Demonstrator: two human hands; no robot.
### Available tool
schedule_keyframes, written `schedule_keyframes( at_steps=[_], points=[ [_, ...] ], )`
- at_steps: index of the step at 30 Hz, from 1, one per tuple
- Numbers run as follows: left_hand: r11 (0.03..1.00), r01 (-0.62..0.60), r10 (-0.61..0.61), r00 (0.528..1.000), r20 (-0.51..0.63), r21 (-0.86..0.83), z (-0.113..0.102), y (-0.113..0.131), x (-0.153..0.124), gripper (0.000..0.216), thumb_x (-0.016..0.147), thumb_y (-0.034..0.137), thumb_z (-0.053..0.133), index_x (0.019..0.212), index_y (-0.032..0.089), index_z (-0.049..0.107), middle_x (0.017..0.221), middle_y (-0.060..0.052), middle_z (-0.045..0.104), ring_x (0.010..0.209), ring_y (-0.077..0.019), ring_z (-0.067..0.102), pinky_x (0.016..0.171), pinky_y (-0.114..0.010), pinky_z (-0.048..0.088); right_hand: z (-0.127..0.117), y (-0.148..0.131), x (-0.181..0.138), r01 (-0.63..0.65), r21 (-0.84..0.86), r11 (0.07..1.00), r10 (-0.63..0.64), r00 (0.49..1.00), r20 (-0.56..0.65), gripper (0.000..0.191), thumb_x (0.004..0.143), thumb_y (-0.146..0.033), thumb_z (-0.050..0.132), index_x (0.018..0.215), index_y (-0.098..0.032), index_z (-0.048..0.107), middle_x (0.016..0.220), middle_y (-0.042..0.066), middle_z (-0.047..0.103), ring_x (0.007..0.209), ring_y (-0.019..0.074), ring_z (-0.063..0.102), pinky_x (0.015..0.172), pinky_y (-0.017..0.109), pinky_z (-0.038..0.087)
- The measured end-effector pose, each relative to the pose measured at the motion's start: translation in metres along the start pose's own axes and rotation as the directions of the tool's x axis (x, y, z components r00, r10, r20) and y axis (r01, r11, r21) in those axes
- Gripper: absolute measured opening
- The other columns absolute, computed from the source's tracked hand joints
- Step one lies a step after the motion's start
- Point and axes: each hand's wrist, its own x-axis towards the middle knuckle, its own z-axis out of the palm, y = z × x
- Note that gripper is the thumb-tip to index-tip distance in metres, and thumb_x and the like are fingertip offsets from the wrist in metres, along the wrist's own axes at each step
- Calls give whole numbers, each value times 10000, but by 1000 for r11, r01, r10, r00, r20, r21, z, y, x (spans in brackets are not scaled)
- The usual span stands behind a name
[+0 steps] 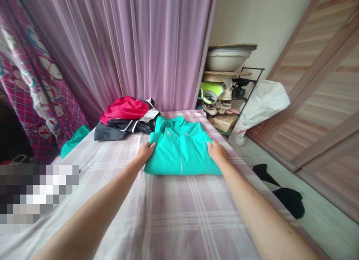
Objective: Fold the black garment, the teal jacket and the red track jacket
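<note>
Both your arms reach straight forward over the bed (pixel 174 215), forearms bare and nearly parallel, converging a little toward the folded teal shirt (pixel 181 153) that lies flat on the checked sheet in the middle of the bed. Your left hand (pixel 145 153) rests palm down against the shirt's left edge, wrist low on the sheet, with the fingers (pixel 151 146) loosely bent and angled inward over the fabric. Your right hand (pixel 216 150) mirrors it on the right edge, knuckles up, fingers laid onto the cloth near the upper corner. Both hands touch the shirt, but you cannot tell whether either one pinches the fabric or only presses on it, as the fingertips blend into the folds. Just behind the shirt, touching its collar end, sits a heap of red and black clothes (pixel 126 119), and a teal cloth (pixel 74 140) hangs off the bed's left side. A pink curtain (pixel 134 46) hangs behind the bed. To the right stand a shoe rack (pixel 238 91) with a basin (pixel 227 58) on top, and black garments (pixel 288 202) lie on the floor.
</note>
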Motion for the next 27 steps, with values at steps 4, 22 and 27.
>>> schedule_keyframes(
  at_steps=[4, 22, 27],
  points=[
    [1000, 9, -9, 1000, -17, 5, 0, 10, 11, 441, 893, 504, 520, 1133, 167, 673, 1171, -130, 723, 1134, -302, 642, 914, -340, 467, -3, 2, 1, -14, -93, 996, 12, 1000, -17, 493, 1004, -430, 280, 1196, -164, 649, 1135, 192, 710, 1071, 298, 672, 918, 402, 488],
    [949, -254, 266, 963, 40, -188, -13, -49, -108, 860, 812, 541, 632, 1530, 186, 320, 1232, -121, 678, 1125, -254, 630, 1015, -407, 462, 30, 38, -57, 364, -62, 929, -366, 931, -7, 550, 923, -519, 489, 1391, -244, 574, 1562, 123, 381, 1408, 335, 398, 1153, 462, 336],
    [898, -416, 413, 909, -49, -143, 0, -46, -101, 608, 880, 456, 550, 1441, 230, 480, 1398, -86, 603, 1291, -232, 543, 1116, -391, 398, 23, 29, -58, 294, -95, 951, -295, 955, -1, 504, 932, -458, 485, 1356, -217, 614, 1535, 153, 407, 1335, 315, 497, 1103, 430, 406]
  ],
)
